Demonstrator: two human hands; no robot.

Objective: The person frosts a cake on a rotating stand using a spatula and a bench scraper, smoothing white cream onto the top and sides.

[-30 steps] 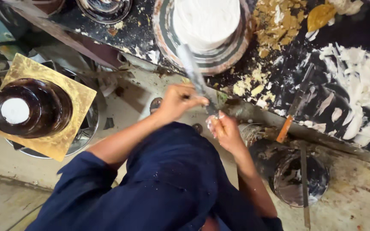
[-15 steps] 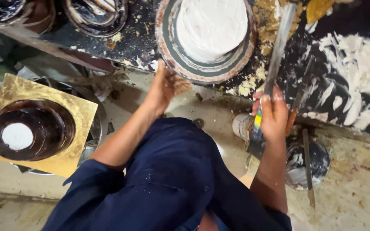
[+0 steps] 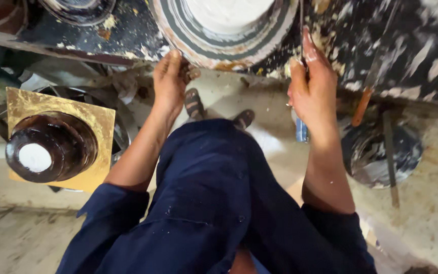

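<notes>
Left hand [image 3: 171,81] grips the smeared round stand's [image 3: 214,48] near rim; right hand [image 3: 313,89] clasps a blue-handled blade [image 3: 301,129]; white mound [image 3: 226,12] partly smoothed.

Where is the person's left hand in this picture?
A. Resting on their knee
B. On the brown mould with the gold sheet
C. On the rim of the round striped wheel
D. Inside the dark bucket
C: the left hand touches the lower rim of the wheel.

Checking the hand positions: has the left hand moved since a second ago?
Yes. The left hand has left the right hand and gone up to the rim of the round striped stand.
</notes>
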